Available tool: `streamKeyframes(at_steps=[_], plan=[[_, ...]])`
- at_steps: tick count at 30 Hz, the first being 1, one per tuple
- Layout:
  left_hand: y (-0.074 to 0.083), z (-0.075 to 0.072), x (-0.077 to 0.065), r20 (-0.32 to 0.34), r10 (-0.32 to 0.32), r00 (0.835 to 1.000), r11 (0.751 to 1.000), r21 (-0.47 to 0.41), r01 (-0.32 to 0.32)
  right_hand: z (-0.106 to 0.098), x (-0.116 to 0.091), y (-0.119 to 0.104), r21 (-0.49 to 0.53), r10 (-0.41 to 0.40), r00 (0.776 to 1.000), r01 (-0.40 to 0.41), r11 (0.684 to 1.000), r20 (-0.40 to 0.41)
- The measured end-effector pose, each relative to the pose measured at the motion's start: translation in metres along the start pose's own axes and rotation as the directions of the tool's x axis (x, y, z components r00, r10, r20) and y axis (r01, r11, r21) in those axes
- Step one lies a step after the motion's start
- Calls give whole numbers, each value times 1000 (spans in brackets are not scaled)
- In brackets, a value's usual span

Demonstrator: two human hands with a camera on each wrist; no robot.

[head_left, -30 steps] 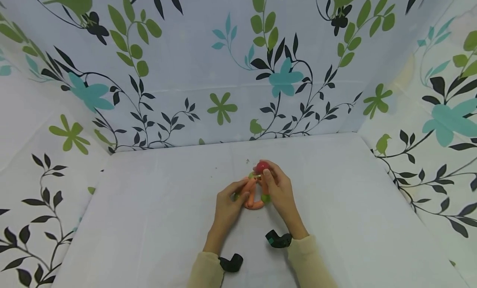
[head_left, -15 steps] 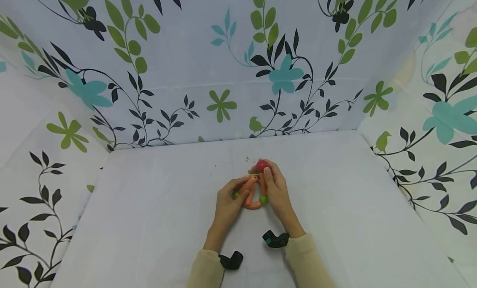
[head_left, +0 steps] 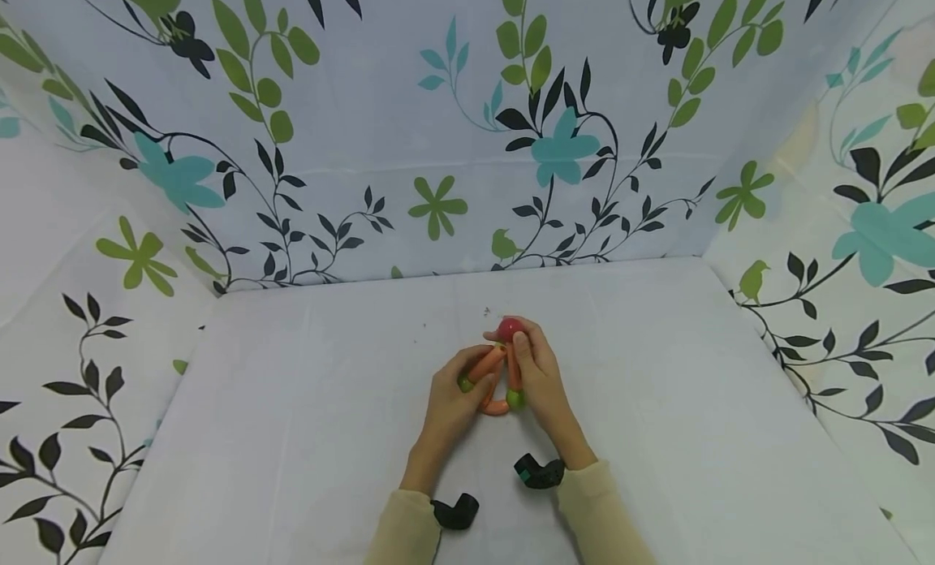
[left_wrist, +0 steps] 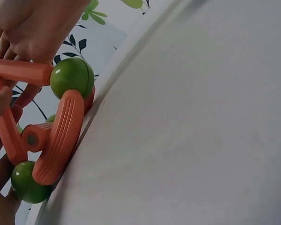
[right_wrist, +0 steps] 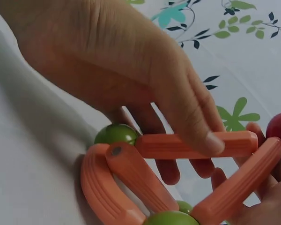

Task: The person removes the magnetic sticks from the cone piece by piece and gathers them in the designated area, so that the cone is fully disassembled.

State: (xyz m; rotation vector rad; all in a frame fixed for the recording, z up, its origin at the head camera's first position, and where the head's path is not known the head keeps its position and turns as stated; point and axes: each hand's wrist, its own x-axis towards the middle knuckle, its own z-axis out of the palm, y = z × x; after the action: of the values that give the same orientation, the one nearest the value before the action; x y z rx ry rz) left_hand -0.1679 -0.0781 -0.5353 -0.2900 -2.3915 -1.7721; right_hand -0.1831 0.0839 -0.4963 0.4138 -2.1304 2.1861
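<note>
Both hands hold a toy frame of ridged orange sticks joined by balls, just in front of me. A red ball [head_left: 509,329] sits at its far corner. My left hand [head_left: 449,398] grips the left stick [head_left: 485,364], whose near end meets a green ball [left_wrist: 29,183]. With thumb and fingers my right hand [head_left: 542,374] pinches the right stick [right_wrist: 178,146] below the red ball. At that stick's near end is another green ball [right_wrist: 116,134]. A curved orange piece [left_wrist: 63,136] spans the near side, and a further stick [right_wrist: 141,176] angles inside the frame.
A white cloth [head_left: 329,435] covers the table. Patterned fabric [head_left: 467,143] with leaves and flowers hangs behind and at both sides. Small dark specks [head_left: 487,311] lie beyond the hands. Black wrist cameras [head_left: 539,471] sit at both sleeves.
My right hand has shifted slightly left with the red ball. The two held sticks now lean together at the top, and the left one slants more. Both hands keep their hold.
</note>
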Motion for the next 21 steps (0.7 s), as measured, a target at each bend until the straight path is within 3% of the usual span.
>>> streamKeyframes(at_steps=[7, 14, 21], plan=[[10, 7, 2, -23, 41, 999, 999, -34, -42, -4, 0, -5, -33, -3, 996, 6, 999, 84], [18, 14, 2, -51, -19, 999, 999, -51, 17, -5, -3, -4, -103, -10, 989, 26, 994, 150], [18, 17, 2, -79, -59, 995, 993, -104, 51, -5, -3, -3, -128, -28, 990, 46, 991, 141]])
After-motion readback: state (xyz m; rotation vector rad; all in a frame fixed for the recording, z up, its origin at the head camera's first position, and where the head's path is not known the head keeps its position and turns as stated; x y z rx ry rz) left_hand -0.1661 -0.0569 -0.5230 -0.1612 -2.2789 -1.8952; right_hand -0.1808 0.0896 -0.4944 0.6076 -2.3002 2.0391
